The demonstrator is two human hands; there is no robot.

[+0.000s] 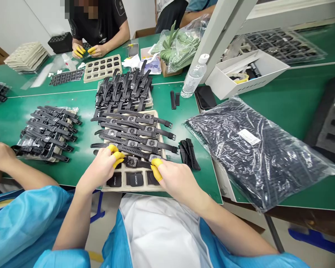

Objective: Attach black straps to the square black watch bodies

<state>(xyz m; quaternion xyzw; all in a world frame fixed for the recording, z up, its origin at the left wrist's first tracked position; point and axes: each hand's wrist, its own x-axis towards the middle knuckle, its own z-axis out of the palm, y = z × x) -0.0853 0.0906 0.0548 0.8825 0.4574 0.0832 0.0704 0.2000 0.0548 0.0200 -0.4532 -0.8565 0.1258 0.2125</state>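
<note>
A black smartwatch [132, 161] lies sensor side up over the near part of a beige tray [134, 188], its strap stretched sideways. My left hand [104, 163], with yellow finger cots, is closed in a pinch at the watch's left side. At the right side my right hand [175, 174], also in yellow cots, pinches the strap; its fingertips partly hide the strap end. Watches with straps [132, 143] lie in rows across the tray just beyond my hands. In the nearest row of compartments sit watch bodies without visible straps [134, 179].
Loose black straps [189, 154] lie right of the tray, near a large bag of straps [257, 149]. Behind stand a bottle [194, 76], a phone [206, 97] and a white box [247, 72]. Stacked watches [48, 132] and a neighbour's arm [25, 171] are at left; a co-worker [100, 29] sits opposite.
</note>
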